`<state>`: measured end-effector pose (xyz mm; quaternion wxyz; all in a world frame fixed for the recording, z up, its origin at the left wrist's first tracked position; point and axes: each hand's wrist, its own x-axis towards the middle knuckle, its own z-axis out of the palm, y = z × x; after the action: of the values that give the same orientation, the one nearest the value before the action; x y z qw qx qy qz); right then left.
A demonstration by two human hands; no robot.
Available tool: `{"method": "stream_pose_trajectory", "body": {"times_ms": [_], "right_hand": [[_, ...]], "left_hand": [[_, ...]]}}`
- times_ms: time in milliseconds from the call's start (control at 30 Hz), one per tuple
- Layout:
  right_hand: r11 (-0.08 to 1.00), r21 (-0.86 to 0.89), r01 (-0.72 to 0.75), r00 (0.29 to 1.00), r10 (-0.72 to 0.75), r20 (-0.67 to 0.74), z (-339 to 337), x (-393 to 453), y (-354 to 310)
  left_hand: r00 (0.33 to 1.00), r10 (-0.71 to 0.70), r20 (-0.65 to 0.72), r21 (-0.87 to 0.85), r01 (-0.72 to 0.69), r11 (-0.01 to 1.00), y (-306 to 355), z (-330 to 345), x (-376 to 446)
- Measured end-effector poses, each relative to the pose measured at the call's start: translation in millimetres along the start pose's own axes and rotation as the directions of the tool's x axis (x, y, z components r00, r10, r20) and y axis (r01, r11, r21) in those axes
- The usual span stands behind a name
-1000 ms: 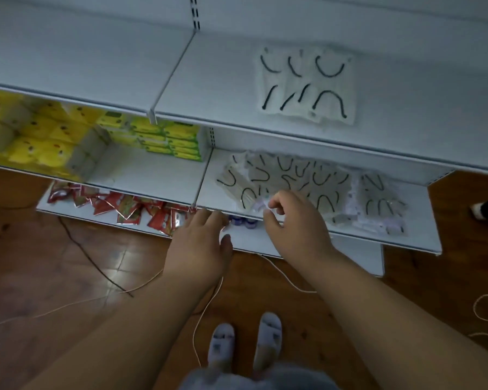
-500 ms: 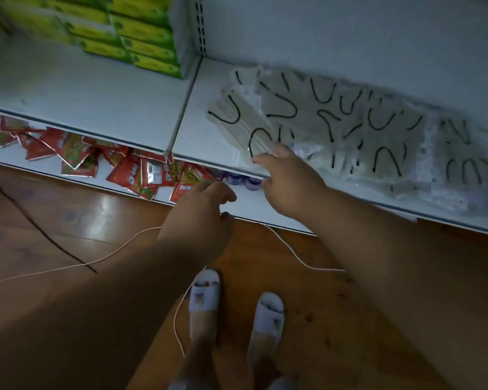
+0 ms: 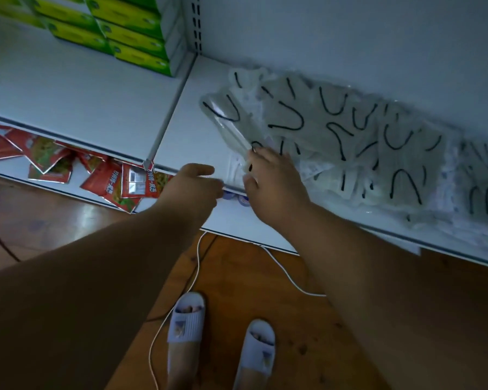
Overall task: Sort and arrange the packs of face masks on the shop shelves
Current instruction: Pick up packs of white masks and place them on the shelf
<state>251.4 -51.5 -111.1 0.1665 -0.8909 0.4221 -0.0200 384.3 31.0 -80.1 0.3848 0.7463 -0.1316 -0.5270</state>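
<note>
Face mask packs [image 3: 350, 142]: loose overlapping heap on white shelf [image 3: 192, 136], centre to right of frame. Right hand [image 3: 273, 181]: fingers curled on front-left pack at shelf edge. Left hand [image 3: 192, 187]: at shelf lip, fingers loosely bent, holding nothing visible. Green boxes [image 3: 130, 32]: stacked upper left. Red sachets [image 3: 68, 167]: lower shelf, left.

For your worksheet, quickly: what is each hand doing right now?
Left hand: open, fingers loosely curled at the shelf edge, holding nothing.
Right hand: pinching the corner of a mask pack.
</note>
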Motion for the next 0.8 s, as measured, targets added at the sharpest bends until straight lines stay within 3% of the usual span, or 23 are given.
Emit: {"method": "stream_pose_trajectory", "body": {"times_ms": [67,133,167,233,267,333,433,467,533,633,700,800], "right_hand": [[0.968,0.252,0.013,0.999,-0.003,-0.041,-10,-12,-8],[0.905,0.425,0.031,0.999,-0.046,0.025,-17,-26,-18],[0.867,0.498,0.024,0.997,-0.055,0.047,-21,-31,-22],[0.807,0.590,-0.018,0.999,-0.003,0.035,-27,-30,-20],[0.831,0.555,-0.030,0.999,0.047,-0.016,-29,-24,-14],[0.953,0.286,-0.101,0.987,0.132,-0.090,-32,-5,8],[0.951,-0.152,-0.269,0.946,0.291,0.142,-35,13,45],[0.943,-0.192,-0.273,0.932,0.309,0.191,-34,15,54],[0.957,-0.159,-0.241,0.954,0.264,0.141,-34,14,62],[0.976,-0.014,-0.215,0.969,0.212,-0.124,-39,6,53],[0.959,0.206,-0.197,0.948,0.240,-0.210,-45,-3,37],[0.707,0.658,-0.260,0.949,0.314,0.037,-51,-11,-1]], "left_hand": [[0.992,-0.104,0.075,-0.282,0.121,0.952,10,4,1],[0.977,-0.137,0.163,-0.438,0.196,0.877,18,6,3],[0.978,-0.130,0.165,-0.441,0.191,0.877,19,7,7],[0.990,-0.119,0.080,-0.290,0.138,0.947,22,9,11],[0.993,-0.109,0.051,-0.206,0.118,0.971,22,10,14],[0.994,-0.102,0.046,-0.130,0.107,0.986,17,14,19],[0.995,-0.087,0.044,-0.011,0.087,0.996,18,22,15],[0.995,-0.077,0.056,0.025,0.075,0.997,21,25,11],[0.992,-0.111,0.067,0.020,0.110,0.994,22,31,11],[0.995,-0.086,0.044,-0.025,0.087,0.996,25,36,4],[0.997,-0.069,0.021,-0.024,0.069,0.997,26,39,3],[0.996,-0.067,0.066,-0.183,0.078,0.980,35,45,-8]]}}
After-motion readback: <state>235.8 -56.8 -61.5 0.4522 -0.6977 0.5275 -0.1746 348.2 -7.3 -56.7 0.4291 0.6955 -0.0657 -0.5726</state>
